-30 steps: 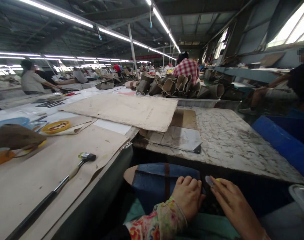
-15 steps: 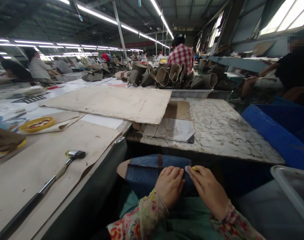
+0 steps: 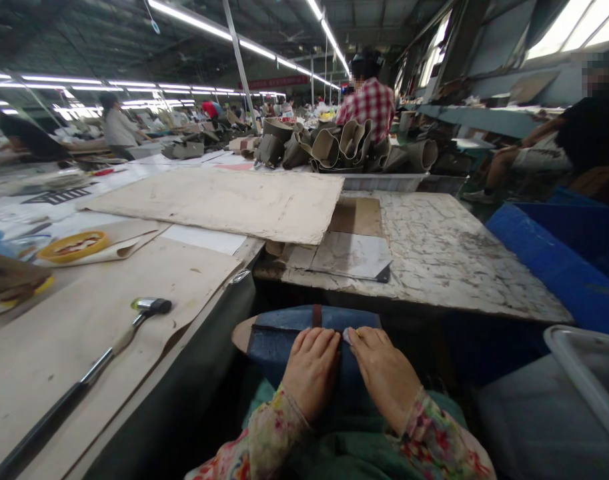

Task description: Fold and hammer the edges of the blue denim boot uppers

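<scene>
A blue leather-like piece with a brown strap across it and a beige rounded tip lies over my lap. My left hand rests on its middle just below the strap, fingers together and bent onto the surface, thumb hidden. Close beside it, my right hand pinches a small pale piece against the blue surface; its exact kind is too small to make out. The fingertips of both hands nearly meet.
On the left table lies a hammer near a yellow dish. A beige sheet overlaps a worn board ahead. Blue and grey bins stand right. Co-workers sit beyond piled olive pieces.
Both hands have shifted left along the blue piece, the right one more, closing the space between them. The small pale piece has moved left with my right hand.
</scene>
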A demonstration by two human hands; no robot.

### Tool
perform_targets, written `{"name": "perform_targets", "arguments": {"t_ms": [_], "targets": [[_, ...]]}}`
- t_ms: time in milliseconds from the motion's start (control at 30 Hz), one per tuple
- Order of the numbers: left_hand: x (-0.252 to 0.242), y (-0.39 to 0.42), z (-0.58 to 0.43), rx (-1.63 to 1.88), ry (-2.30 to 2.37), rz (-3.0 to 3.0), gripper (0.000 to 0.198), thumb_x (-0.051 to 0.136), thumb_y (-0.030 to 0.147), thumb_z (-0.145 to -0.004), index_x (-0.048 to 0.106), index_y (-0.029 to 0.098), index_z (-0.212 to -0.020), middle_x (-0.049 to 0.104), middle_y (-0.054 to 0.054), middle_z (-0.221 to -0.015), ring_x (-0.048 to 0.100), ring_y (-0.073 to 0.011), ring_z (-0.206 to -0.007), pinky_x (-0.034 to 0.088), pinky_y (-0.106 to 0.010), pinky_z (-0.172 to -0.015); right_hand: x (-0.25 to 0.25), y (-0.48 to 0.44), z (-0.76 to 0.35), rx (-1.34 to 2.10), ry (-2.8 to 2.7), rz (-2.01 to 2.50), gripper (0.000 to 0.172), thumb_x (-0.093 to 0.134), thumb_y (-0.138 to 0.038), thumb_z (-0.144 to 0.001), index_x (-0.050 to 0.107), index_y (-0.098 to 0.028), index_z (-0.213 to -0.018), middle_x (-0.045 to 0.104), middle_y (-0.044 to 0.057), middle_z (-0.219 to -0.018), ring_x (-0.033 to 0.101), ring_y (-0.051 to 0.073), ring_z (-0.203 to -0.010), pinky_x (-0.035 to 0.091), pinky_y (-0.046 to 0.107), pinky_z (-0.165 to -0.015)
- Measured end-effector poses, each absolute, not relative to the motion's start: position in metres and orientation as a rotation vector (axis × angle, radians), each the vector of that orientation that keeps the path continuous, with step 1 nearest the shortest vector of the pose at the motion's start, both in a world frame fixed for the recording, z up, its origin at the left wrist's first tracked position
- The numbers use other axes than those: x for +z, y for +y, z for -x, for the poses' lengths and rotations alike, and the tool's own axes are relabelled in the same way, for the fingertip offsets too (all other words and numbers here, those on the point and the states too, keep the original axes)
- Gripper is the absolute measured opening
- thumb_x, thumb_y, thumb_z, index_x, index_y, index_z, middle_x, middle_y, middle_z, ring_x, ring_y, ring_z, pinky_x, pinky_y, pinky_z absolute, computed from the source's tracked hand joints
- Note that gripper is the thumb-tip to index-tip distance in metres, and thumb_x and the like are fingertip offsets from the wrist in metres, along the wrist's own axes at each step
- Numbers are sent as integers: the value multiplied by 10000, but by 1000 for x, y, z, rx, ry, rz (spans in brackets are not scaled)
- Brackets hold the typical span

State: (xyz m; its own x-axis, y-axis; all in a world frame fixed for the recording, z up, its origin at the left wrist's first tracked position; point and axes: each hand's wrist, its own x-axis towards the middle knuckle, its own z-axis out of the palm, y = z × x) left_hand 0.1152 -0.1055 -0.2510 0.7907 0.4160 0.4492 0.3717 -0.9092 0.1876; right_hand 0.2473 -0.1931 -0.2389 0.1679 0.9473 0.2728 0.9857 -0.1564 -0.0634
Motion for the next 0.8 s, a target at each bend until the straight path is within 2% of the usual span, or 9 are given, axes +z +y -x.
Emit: {"name": "perform_targets", "arguments": {"t_ms": [233,400,533,800], "targets": [[-251,-103,-101,830,700,-2868,309,418,181,-866,528,176,-1155,580,-39,-1165,485,-211,-1080,355,-386,-956,-237,-177,-232,-146,-1875,2149,303,475,-135,-848,551,-141,-1142,581,91,-964,517,219,-889,511,325,-714],[-250,-100,-88,836,734,-2933,339,394,193,-876,506,159,-1195,548,-64,-1222,462,-222,-1135,381,-385,-939,-233,-174,-241,-32,-1860,2020,289,469,-162,-857,556,-157,-1133,556,83,-971,503,202,-902,482,347,-810],[-254,-101,-79,769,721,-3034,378,380,173,-875,465,121,-1239,492,-89,-1287,401,-227,-1211,387,-389,-941,-231,-176,-248,55,-1868,1972,300,485,-153,-845,549,-157,-1138,548,79,-973,497,203,-911,472,370,-827],[-257,-107,-73,806,814,-3031,361,354,228,-904,476,170,-1238,484,-33,-1304,416,-192,-1204,377,-358,-940,-236,-180,-254,113,-1931,1871,275,407,-193,-891,543,-149,-1126,565,78,-1000,506,201,-932,461,380,-852]]}}
